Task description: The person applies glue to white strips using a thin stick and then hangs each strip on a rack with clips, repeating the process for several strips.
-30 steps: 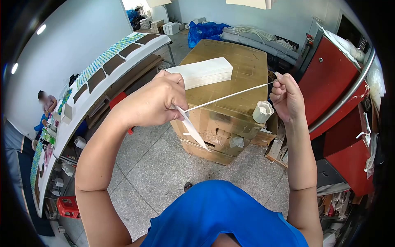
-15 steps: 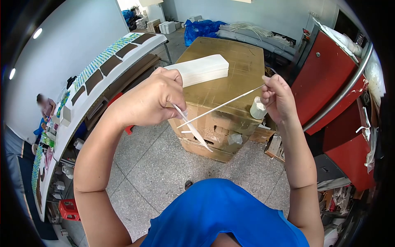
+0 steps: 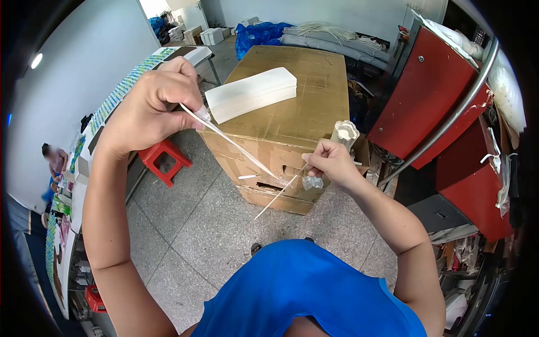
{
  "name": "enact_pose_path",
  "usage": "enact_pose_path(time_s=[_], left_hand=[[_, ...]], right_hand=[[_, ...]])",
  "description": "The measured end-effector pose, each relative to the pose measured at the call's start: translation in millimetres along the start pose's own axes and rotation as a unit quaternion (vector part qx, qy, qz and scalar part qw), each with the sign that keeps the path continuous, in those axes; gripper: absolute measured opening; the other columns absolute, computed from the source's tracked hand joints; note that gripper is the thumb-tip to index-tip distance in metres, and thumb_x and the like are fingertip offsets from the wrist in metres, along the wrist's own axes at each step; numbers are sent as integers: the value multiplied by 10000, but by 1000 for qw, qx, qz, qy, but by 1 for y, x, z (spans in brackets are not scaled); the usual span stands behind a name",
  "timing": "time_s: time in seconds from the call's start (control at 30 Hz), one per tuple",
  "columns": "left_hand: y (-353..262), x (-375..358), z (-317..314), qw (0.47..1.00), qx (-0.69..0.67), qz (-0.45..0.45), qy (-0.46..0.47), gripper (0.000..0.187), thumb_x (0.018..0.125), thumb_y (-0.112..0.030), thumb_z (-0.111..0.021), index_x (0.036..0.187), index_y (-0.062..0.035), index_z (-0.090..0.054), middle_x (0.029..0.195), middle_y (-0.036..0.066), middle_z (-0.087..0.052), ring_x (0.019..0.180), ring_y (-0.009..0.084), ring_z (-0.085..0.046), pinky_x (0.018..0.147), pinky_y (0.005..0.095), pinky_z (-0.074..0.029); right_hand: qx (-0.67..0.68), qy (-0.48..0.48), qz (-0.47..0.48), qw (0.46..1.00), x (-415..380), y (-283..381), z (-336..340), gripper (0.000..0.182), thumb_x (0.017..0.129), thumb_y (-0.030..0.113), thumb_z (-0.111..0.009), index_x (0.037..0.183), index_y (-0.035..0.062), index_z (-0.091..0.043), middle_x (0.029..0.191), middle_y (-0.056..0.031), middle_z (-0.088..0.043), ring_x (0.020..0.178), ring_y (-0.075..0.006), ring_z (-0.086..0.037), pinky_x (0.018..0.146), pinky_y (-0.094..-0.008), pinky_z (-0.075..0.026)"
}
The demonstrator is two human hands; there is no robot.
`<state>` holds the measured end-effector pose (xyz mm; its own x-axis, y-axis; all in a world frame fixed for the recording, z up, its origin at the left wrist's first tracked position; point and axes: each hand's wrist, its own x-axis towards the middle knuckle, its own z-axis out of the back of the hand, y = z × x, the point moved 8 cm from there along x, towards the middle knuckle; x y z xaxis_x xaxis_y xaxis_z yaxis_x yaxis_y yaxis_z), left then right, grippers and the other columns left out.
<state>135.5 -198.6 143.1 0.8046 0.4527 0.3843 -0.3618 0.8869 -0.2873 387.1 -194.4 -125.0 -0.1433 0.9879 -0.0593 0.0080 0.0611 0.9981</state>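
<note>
My left hand is raised over the left side of the carton, its thumb and fingers pinching a long narrow white strip that slants down to the right. Lower down, my right hand pinches the end of a thin pale stick. The stick points down and left, and the strip's lower end overlaps it in this view. Behind the hands, a stack of white paper strips lies on the big brown cardboard box. A whitish container stands at the box's right corner, just behind my right hand.
To the left are a red stool and a long white table with dark panels and blue-green items. A person sits at its far side. Red cabinets with a metal rail stand on the right. Blue plastic lies behind the box.
My left hand has moved left and up with the strip. My right hand has come down and left, and the stick now points down-left, crossing near the strip's lower end.
</note>
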Motion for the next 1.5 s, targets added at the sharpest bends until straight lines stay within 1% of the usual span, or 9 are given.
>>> enact_pose_path(time_s=[0.3,0.6,0.77,0.83,1.03,1.23,1.3,1.37,1.5], left_hand=[[19,-15,36,999,-31,15,-35,158,707,-95,-840,798,-52,-718,768,4,-659,887,207,-509,813,333,-416],[33,-20,45,998,-37,14,-53,168,710,-111,-852,804,-62,-722,788,21,-673,933,214,-516,873,368,-404],[32,-15,43,998,-42,-3,-52,179,713,-138,-857,799,-63,-720,795,24,-677,949,217,-524,917,375,-392],[30,-12,42,998,-46,-14,-49,184,715,-148,-858,796,-63,-717,796,25,-679,953,217,-526,932,379,-386],[24,-3,40,998,-42,-27,-42,212,710,-170,-863,788,-60,-700,796,30,-678,941,218,-524,964,404,-371],[7,17,32,998,-30,-41,-25,200,704,-151,-863,805,-60,-715,780,22,-665,911,217,-522,906,372,-410],[4,29,25,999,-41,4,-14,182,703,-104,-857,814,-50,-723,779,19,-655,901,215,-527,848,351,-437],[-6,46,17,999,-35,-4,-2,182,701,-48,-843,826,-14,-715,787,38,-639,885,201,-545,805,333,-454],[-16,74,2,997,-9,70,27,215,703,-28,-832,869,27,-707,767,65,-578,774,189,-582,712,317,-479]], right_hand=[[-62,-66,48,995,-11,18,38,277,913,161,-733,757,81,-518,676,-5,-633,595,-67,-629,501,-206,-476],[-221,-291,313,877,-78,215,134,265,898,165,-721,734,83,-529,655,28,-590,592,-40,-597,534,-175,-472],[-382,-312,296,818,-65,222,135,323,922,187,-701,718,69,-480,636,26,-552,601,-50,-576,554,-213,-461],[-398,-320,258,820,-55,211,132,251,866,168,-684,736,17,-531,609,-59,-599,578,-94,-601,561,-274,-489],[-450,-244,165,843,-8,150,118,322,890,188,-717,751,1,-496,584,-45,-544,569,-117,-513,553,-305,-454],[-492,-226,180,821,-4,147,100,297,856,220,-756,1053,27,-645,1050,-87,-624,955,-142,-554,814,-301,-483],[-254,-170,259,916,-11,170,70,420,836,249,-779,1144,21,-608,1103,-86,-624,1005,-155,-557,867,-322,-476],[-229,-75,281,929,-30,197,15,566,805,259,-808,1236,11,-537,1155,-98,-613,1023,-175,-564,912,-331,-464],[-219,-33,313,924,-35,206,-59,737,776,198,-806,1355,16,-386,1178,-150,-607,1077,-216,-581,951,-367,-467]])
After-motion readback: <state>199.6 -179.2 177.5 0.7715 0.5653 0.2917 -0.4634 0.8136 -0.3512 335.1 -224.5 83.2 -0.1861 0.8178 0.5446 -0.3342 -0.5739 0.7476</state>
